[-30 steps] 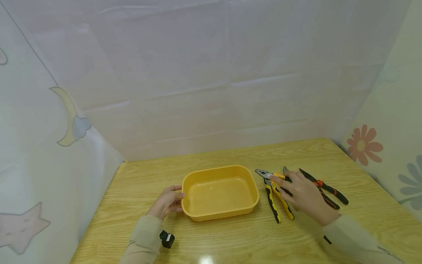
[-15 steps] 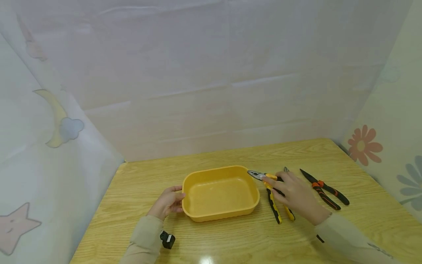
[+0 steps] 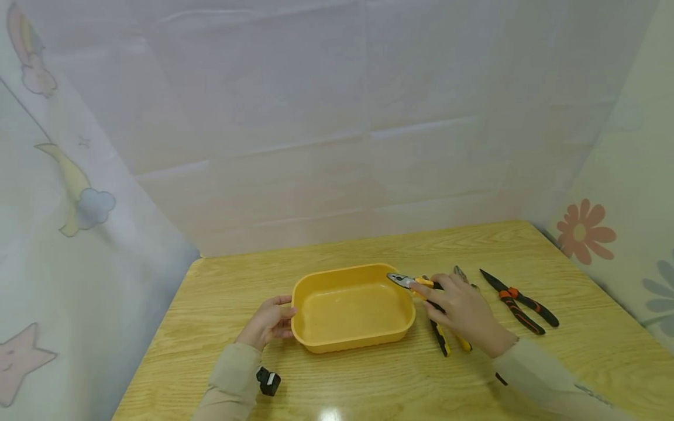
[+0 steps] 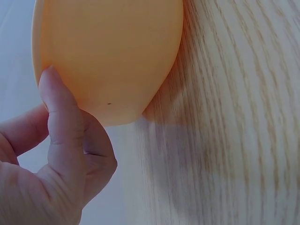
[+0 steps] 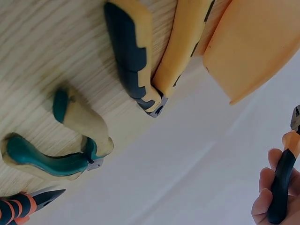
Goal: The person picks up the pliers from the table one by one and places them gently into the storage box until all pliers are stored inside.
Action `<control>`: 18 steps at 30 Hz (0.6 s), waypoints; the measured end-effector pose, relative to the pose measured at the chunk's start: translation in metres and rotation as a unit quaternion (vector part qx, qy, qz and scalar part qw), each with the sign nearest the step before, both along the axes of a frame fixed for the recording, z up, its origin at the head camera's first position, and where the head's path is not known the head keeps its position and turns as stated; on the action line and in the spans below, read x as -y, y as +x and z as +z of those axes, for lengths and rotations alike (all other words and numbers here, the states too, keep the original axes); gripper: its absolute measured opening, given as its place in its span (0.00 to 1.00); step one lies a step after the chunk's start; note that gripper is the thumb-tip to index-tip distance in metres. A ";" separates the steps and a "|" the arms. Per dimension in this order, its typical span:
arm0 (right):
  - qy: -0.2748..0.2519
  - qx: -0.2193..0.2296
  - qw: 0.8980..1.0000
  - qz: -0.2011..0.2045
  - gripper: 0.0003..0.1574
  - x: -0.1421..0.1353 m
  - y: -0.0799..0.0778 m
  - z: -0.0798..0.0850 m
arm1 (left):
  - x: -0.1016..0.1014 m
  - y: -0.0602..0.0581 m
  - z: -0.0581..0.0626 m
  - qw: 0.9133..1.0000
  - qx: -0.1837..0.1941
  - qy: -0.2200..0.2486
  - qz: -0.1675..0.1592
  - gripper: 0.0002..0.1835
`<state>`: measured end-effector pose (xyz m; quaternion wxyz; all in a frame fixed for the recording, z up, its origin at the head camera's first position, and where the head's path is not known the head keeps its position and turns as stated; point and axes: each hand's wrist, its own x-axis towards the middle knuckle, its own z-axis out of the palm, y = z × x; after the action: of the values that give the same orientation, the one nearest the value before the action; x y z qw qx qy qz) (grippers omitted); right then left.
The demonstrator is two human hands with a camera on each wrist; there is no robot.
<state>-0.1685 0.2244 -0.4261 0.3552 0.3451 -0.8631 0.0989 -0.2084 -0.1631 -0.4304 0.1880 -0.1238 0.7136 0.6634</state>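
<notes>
My left hand pinches the left end of a yellow plastic tray, thumb at the rim and other fingers outside, as the left wrist view shows. My right hand grips orange-and-black combination pliers, raised above the table with their metal nose over the tray's right rim. In the right wrist view the fingers curl round the pliers' dark handle. Below this hand lie yellow-and-black pliers, partly hidden in the head view. Beside them are teal-and-beige pliers, mostly covered by the hand in the head view.
Red-and-black long-nose pliers lie at the right on the wooden table. A small black object is by the left sleeve. A pale cloth wall stands behind the table, with printed walls on both sides.
My right hand has moved left with the combination pliers, bringing their nose over the tray's right rim. The red-and-black pliers have come into full view. The left hand stays on the tray.
</notes>
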 end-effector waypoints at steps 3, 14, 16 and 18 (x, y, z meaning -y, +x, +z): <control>0.000 0.004 1.000 -0.002 0.31 0.002 0.000 0.000 | -0.001 0.000 0.000 1.000 0.001 -0.001 0.003 0.23; 0.030 0.012 0.999 -0.002 0.34 0.015 -0.002 -0.001 | -0.002 0.000 0.001 1.000 0.001 -0.002 0.004 0.24; 0.033 0.026 0.999 0.001 0.34 0.017 -0.002 -0.003 | -0.002 0.000 0.000 1.000 0.002 0.000 0.005 0.24; 0.030 0.041 0.999 0.010 0.34 0.019 -0.003 -0.004 | -0.001 0.000 0.000 1.000 0.002 0.002 0.005 0.24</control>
<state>-0.1717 0.2054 -0.4300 0.3081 0.3598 -0.8760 0.0908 -0.2086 -0.1617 -0.4304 0.1860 -0.1281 0.7111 0.6658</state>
